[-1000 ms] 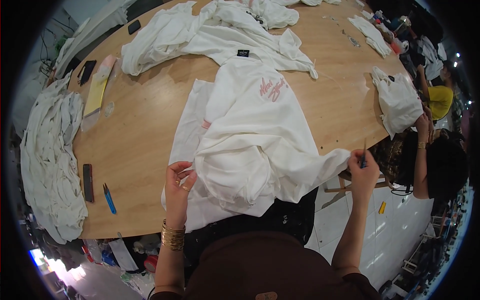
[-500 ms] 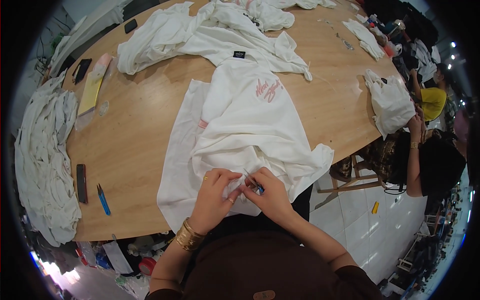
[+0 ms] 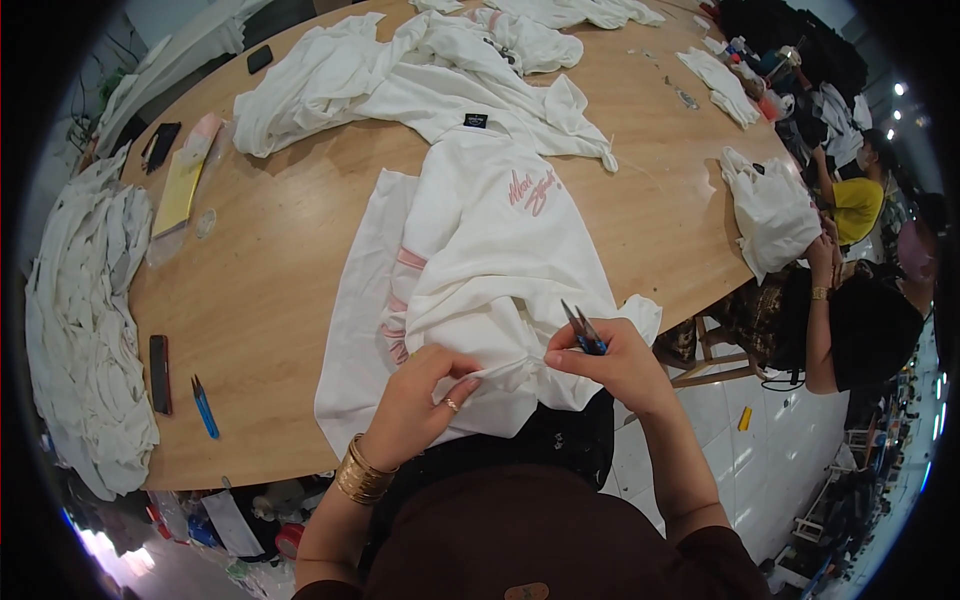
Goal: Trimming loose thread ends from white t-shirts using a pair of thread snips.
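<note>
A white sweatshirt (image 3: 480, 250) with pink script on the chest lies on the wooden table (image 3: 270, 300), over a second white garment with pink stripes. My left hand (image 3: 420, 405), with a ring and gold bangles at the wrist, pinches a bunched fold of the sweatshirt's hem at the table's near edge. My right hand (image 3: 610, 365) grips the same fold from the right and holds small blue-handled thread snips (image 3: 583, 330), blades pointing up and away.
More white garments are heaped at the far side (image 3: 430, 70) and along the left edge (image 3: 80, 310). A dark phone (image 3: 159, 372), blue snips (image 3: 204, 406) and a yellow pad (image 3: 180, 190) lie at left. Another person (image 3: 850, 300) handles a white garment at right.
My hands came in from wide apart on the sweatshirt's edges to meet at the hem; they now pinch one fold, and the snips stand up in my right hand.
</note>
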A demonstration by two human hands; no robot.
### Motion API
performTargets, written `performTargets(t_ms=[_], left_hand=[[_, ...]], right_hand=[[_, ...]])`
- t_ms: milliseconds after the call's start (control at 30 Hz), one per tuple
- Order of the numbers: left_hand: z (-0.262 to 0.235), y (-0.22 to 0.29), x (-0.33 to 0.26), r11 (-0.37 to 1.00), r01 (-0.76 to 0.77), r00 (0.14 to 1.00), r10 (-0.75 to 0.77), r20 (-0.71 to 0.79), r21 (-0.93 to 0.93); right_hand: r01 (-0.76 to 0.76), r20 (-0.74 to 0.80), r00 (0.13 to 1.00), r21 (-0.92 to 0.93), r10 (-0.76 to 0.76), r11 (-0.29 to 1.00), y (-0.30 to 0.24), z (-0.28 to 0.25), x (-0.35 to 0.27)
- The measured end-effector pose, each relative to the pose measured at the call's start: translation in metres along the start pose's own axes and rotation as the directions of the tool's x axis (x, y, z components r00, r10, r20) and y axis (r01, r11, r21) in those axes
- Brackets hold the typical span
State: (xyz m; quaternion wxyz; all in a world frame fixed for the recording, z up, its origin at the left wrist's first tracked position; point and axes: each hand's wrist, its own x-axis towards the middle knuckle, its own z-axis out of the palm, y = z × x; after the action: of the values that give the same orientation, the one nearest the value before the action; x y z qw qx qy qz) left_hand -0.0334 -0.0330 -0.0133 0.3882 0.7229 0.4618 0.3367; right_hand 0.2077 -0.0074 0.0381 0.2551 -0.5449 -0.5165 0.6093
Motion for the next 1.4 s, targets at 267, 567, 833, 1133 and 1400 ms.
performTargets(t_ms=[267,567,833,1133,1400], left_hand=[[0.016,0.02,0.027,0.986,-0.012,1.0,0.017,0.026,-0.169],[0.014,0.021,0.019,0.999,0.035,0.999,-0.034,0.028,-0.039],[0.034,0.019,-0.001,0.978,-0.1,0.973,0.135,-0.189,0.181],[0.06,0.049,0.011,-0.128,0.671,0.644,-0.387,0.66,-0.73],[0.023,0.057,0.035,0.996,-0.082,0.994,0.085,0.062,-0.047]], right_hand=[[0.152,0.078,0.988,-0.277,-0.135,0.949,-0.021,0.01,-0.008],[0.112,-0.077,0.987,-0.306,-0.142,0.945,-0.004,-0.008,-0.012],[-0.09,-0.027,0.996,0.016,0.091,0.996,0.033,-0.014,-0.03],[-0.081,0.024,0.997,0.101,0.079,0.992,0.02,-0.002,-0.059],[0.146,-0.111,0.978,-0.239,-0.176,0.96,0.008,-0.024,-0.065]])
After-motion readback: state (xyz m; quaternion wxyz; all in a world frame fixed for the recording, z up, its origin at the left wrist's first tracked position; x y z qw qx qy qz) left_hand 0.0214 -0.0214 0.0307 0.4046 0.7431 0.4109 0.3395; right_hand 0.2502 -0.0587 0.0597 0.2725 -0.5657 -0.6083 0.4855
